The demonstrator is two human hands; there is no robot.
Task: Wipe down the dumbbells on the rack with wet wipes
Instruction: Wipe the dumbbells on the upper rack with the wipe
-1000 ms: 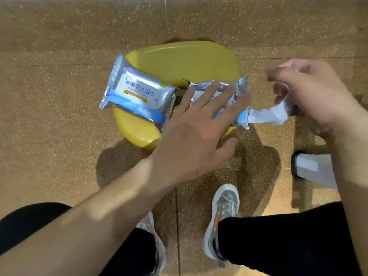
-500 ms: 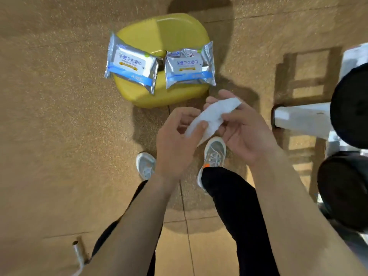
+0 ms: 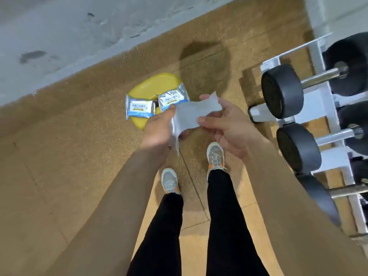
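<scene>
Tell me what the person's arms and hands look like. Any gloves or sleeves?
No gloves: the left hand and right hand are both bare. The left forearm and right forearm are bare too, with no sleeve showing. I see no watch, ring or bracelet.

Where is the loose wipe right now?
Head view, centre: the wipe is held between the left hand and right hand, near the two packs on the yellow stool, left of the rack.

2 hands (image 3: 157,128), 1 white wipe (image 3: 191,114), 2 wipe packs (image 3: 140,108), 1 yellow stool (image 3: 153,84), 3 dumbbells (image 3: 281,90), 1 rack (image 3: 328,108), 2 shoes (image 3: 215,154).
</scene>
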